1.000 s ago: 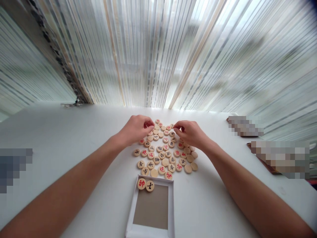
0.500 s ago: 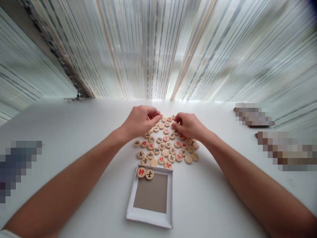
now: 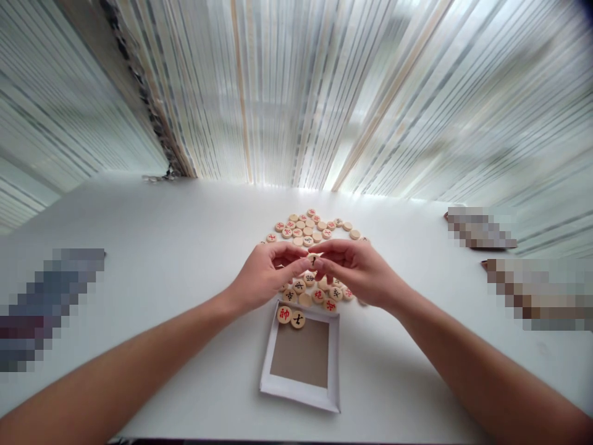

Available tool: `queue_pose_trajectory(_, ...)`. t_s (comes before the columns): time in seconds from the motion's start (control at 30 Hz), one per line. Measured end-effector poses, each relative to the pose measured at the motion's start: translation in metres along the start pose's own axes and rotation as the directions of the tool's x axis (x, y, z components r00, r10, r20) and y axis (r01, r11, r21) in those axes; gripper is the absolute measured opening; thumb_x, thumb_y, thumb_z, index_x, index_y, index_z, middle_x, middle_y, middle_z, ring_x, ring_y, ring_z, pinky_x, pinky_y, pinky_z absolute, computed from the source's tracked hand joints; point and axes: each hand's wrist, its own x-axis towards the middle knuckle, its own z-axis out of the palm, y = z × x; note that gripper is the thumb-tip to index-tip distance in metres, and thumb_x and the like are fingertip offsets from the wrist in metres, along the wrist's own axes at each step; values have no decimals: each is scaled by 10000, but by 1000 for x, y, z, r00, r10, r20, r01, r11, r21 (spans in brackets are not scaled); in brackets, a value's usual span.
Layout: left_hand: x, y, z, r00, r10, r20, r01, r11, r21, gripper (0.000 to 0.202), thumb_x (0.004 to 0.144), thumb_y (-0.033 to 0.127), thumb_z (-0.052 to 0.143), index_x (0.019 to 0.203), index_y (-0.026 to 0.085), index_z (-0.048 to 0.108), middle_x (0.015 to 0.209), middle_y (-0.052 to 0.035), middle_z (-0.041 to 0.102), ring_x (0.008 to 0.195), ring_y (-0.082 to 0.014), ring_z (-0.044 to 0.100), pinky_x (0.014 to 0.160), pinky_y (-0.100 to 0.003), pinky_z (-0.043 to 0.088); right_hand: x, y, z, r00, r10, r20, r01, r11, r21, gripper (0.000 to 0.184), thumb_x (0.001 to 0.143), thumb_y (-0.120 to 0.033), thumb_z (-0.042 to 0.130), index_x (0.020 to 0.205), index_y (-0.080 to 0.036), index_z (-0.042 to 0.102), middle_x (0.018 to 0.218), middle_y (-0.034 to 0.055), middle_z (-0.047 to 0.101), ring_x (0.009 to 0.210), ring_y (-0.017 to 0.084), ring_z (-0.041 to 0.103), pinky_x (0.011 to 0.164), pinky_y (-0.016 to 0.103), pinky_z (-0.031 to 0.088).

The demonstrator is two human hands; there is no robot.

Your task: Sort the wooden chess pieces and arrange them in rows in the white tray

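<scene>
Between my two hands, above the spread of pieces, is a round wooden Chinese chess piece (image 3: 314,261) with a black character facing me. My left hand (image 3: 271,272) pinches it from the left with thumb and fingers. From the right, my right hand (image 3: 356,269) grips the same piece. Nearer to me lies a shallow white box lid (image 3: 300,395) with a brown inner base. In its far left corner sit a red-marked chess piece (image 3: 284,314) and a black-marked chess piece (image 3: 298,319), side by side. My hands cover part of the loose pieces below.
Many loose chess pieces (image 3: 308,232), some face down, lie beyond and beneath my hands on the white table (image 3: 185,222). Blurred-out objects stand at the left (image 3: 55,303) and right (image 3: 537,293). A striped string curtain (image 3: 278,93) hangs behind the table.
My hands have come together and nearer to me from the far pieces, and now hold one chess piece between them. The view has shifted slightly left.
</scene>
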Motion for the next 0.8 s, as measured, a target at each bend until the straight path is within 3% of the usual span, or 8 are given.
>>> queue_pose_trajectory(0.23,-16,6,4,998,29,48,-26,999,-46,265,874,388,818,976,143,815,912,-85,813,803,-176,739,717,-260,588,-26,2,21,994,-26,-108,43,987,155,307,791,-388,928,948,-176,772,816,54,792,705,160,745,617,245,598)
queue_pose_trajectory(0.5,-20,2,5,998,54,24,-51,992,-114,211,865,330,834,931,130,811,822,-68,786,722,-151,695,670,-251,574,-31,11,34,963,-90,-254,126,983,130,238,807,-366,916,979,-216,848,788,44,806,678,161,732,614,260,602)
queue_pose_trajectory(0.63,-22,-2,9,995,104,2,-103,992,-66,167,875,307,824,912,144,815,808,-58,777,715,-151,689,652,-247,569,-34,11,36,948,-70,-310,105,990,99,207,808,-398,908,892,-217,854,685,34,781,588,156,706,526,244,570)
queue_pose_trajectory(0.8,-23,-3,12,986,169,-3,-169,983,72,111,893,282,799,905,176,828,840,-54,800,764,-167,733,698,-251,602,-37,10,37,942,-5,-336,62,985,160,234,731,-403,961,839,-221,860,674,38,786,590,178,733,551,268,616)
